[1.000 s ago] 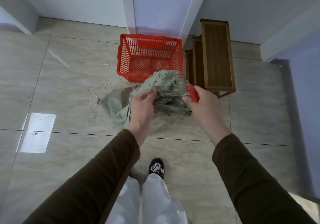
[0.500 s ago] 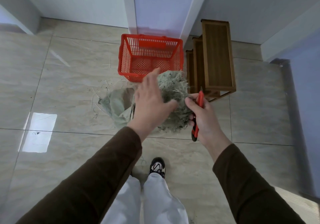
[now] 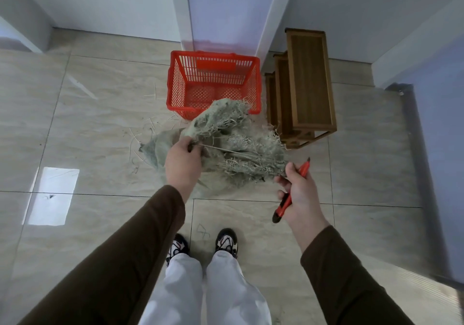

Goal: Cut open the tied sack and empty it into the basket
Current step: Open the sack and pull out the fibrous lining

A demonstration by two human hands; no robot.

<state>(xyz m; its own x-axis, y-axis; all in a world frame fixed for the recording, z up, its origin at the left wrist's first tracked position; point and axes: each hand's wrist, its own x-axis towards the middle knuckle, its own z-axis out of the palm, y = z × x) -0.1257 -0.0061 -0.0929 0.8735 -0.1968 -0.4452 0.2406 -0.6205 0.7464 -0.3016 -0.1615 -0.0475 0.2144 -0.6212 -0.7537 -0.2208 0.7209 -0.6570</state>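
A: Where's the sack [image 3: 226, 139] rn?

B: On the floor [image 3: 88, 128], just in front of the red basket [image 3: 175, 83], its frayed top edge overlapping the basket's near rim. Mouth looks torn open already; dry stalks [image 3: 251, 169] poke out toward the right side.

A: And the hands?

B: Left hand [image 3: 182, 161] pinches the sack's cloth w/ a thin strand at the left edge, prob to keep the mouth held up and spread. Right hand [image 3: 298, 196] is curled round an orange cutter [image 3: 292, 191], blade end pointing up and away from the sack, while its fingertips also touch the stalk ends. Seems the cutter is kept clear so it doesn't snag anything.

A: Basket got anything in it?

B: Nope, only its mesh bottom shows. So the emptying isn't done yet. Loose straw bits lie on the tiles nearby.

A: Anything else close?

B: Stepped wooden stands [image 3: 308, 81] just right of the basket, by the wall. Tipping needs to avoid those, I'd guess.
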